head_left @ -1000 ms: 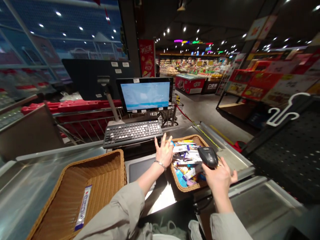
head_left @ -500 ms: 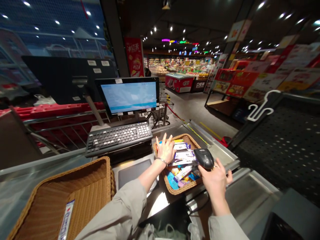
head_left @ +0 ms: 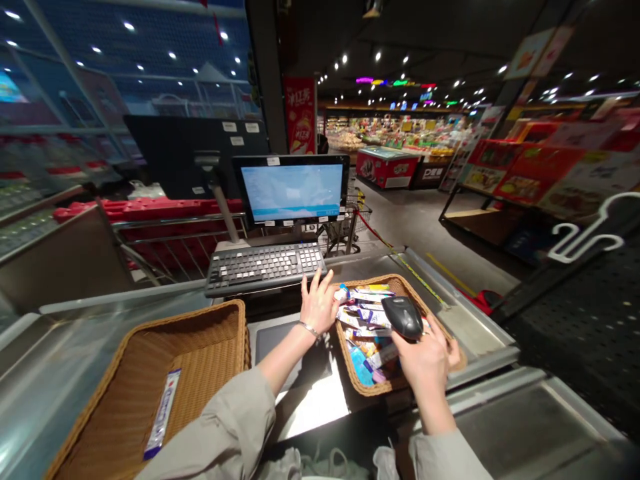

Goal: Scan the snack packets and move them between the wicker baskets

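Note:
My right hand [head_left: 427, 360] is wrapped round a black handheld barcode scanner [head_left: 403, 316], held over the right side of a small wicker basket [head_left: 356, 385]. Slim wrapped snack bars [head_left: 373, 317] in white and purple, with other colourful packets, fill that basket. At its left rim is my left hand [head_left: 318, 305], fingers spread, close to a small blue-and-white packet [head_left: 343, 293] in the corner. A larger wicker basket [head_left: 215, 347] stands to the left. One white-and-purple wrapped bar [head_left: 163, 415] lies inside it.
Behind the baskets are a black keyboard [head_left: 267, 265] and a lit monitor [head_left: 295, 190]. A metal counter [head_left: 480, 340] extends to the right. A white hook [head_left: 590, 233] hangs on a dark panel at far right. Shopping carts and store shelves stand beyond.
My left hand has drawn back from above the bars to the small basket's left rim. The scanner is still in my right hand. My view has turned slightly left.

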`<action>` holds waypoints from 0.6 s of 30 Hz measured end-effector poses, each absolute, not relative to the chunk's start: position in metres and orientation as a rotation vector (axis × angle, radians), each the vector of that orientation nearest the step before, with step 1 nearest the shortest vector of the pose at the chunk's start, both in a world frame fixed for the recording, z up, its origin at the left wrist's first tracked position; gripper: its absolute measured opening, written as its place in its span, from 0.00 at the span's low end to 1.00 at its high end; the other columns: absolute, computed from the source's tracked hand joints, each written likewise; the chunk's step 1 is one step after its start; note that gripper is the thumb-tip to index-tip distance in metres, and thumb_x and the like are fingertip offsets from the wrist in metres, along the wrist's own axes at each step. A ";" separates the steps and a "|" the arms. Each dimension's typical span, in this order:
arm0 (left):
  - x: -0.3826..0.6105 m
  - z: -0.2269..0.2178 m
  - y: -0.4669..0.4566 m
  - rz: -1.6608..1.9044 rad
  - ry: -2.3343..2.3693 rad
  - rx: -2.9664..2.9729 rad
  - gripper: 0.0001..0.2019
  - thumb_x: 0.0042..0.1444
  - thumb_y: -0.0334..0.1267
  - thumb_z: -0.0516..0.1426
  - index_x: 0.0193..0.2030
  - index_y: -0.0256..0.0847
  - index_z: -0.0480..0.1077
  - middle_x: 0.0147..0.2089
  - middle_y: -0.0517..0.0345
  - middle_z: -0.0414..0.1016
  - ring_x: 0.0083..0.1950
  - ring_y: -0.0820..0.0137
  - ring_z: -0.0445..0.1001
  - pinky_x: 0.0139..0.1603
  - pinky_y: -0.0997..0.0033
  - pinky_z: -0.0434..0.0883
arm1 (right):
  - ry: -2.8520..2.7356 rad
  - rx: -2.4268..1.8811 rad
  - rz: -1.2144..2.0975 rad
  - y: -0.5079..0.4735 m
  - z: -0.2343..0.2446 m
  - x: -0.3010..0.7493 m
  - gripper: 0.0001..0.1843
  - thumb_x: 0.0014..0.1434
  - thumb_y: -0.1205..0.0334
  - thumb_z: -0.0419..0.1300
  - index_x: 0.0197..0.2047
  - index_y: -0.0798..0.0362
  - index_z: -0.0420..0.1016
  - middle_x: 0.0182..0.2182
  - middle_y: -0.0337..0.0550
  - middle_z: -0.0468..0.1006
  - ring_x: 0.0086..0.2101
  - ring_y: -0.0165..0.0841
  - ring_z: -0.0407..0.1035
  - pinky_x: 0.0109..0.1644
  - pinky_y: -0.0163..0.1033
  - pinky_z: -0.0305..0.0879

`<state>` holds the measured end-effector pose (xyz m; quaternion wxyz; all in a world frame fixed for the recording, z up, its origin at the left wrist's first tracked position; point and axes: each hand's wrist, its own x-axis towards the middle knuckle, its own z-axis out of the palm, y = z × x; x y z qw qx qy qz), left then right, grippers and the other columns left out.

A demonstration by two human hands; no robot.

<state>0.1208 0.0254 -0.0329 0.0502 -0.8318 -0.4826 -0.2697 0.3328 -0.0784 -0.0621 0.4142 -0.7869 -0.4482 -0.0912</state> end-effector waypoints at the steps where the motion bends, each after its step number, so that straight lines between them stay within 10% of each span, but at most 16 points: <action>1: 0.112 -0.033 0.023 -0.824 -1.486 -2.511 0.11 0.62 0.40 0.56 0.50 0.45 0.74 0.71 0.53 0.63 0.76 0.52 0.48 0.74 0.34 0.42 | -1.149 -1.952 -0.226 -0.075 -0.062 0.327 0.24 0.50 0.37 0.54 0.30 0.49 0.77 0.42 0.50 0.82 0.56 0.47 0.66 0.66 0.61 0.39; 18: -0.033 -0.043 -0.023 -0.960 -1.778 -2.107 0.06 0.61 0.36 0.58 0.45 0.45 0.72 0.58 0.52 0.77 0.66 0.56 0.66 0.67 0.44 0.53 | -1.438 -1.739 -0.073 -0.048 -0.052 0.226 0.19 0.51 0.42 0.56 0.28 0.48 0.77 0.40 0.49 0.83 0.58 0.47 0.66 0.66 0.58 0.43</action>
